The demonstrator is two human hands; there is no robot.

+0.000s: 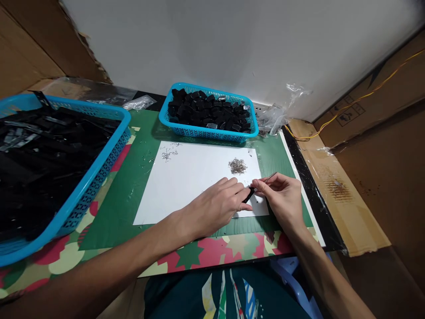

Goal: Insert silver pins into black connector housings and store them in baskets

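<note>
On the tabletop (133,186), over white paper (186,177), left hand (215,206) and right hand (282,197) together pinch a small black piece (249,195).

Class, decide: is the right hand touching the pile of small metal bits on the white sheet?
Apart. The head view shows bare white sheet between the right hand and the metal pile.

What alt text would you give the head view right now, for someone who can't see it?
Both hands meet over a white paper sheet: the left hand and right hand pinch a small black part between them, the right also holding thin tweezers. A pile of tiny metal springs lies just beyond, with two blue baskets of black parts behind and left.
</note>
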